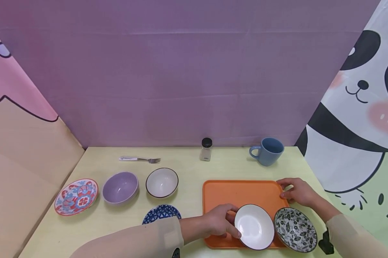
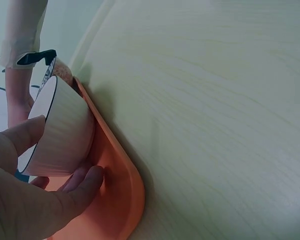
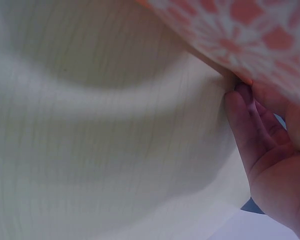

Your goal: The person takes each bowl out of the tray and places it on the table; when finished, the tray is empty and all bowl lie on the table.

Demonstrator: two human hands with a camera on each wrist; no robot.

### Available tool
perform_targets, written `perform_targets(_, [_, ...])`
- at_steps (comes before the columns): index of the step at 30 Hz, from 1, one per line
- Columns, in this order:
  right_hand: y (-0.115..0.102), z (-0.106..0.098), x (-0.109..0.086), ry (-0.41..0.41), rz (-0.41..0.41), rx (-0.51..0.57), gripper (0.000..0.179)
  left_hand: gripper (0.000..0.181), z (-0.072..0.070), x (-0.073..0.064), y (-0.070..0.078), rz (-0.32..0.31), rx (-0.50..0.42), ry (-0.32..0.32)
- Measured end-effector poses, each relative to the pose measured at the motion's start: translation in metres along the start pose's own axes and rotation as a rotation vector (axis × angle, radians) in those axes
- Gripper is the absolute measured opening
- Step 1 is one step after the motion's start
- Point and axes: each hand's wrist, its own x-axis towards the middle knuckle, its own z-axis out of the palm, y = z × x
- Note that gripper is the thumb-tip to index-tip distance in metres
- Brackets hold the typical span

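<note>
A white bowl with a dark rim (image 1: 254,227) is over the front part of an orange tray (image 1: 239,191). My left hand (image 1: 218,220) holds it by its left side; in the left wrist view the thumb (image 2: 27,134) lies at the rim and the other fingers at the wall below. At the tray's far right corner, my right hand (image 1: 298,192) grips the edge. A bowl with black leaf patterns (image 1: 296,229) sits tilted at the tray's right side, close to the white bowl. From the right wrist its red-and-white patterned outside (image 3: 230,42) shows above the fingers.
Left of the tray are a second white bowl (image 1: 162,182), a purple bowl (image 1: 120,187), a red-and-blue patterned dish (image 1: 76,197) and a blue patterned dish (image 1: 161,212), partly behind my left arm. Farther back lie a fork (image 1: 140,159), a black-capped shaker (image 1: 206,149) and a blue mug (image 1: 268,152).
</note>
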Motion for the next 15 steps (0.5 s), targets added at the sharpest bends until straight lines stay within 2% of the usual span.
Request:
perform_targets(10, [-0.0004,0.0002,-0.0007,-0.001,0.001,0.001,0.049,0.060,0.0008,-0.0024,0.0035,-0.008,-0.017,-0.018])
perform_targets(15, [-0.0018,0.0000,-0.0007,-0.001,0.005,0.003,0.049,0.059,0.0012,-0.0009,0.0026,-0.020,-0.055,-0.038])
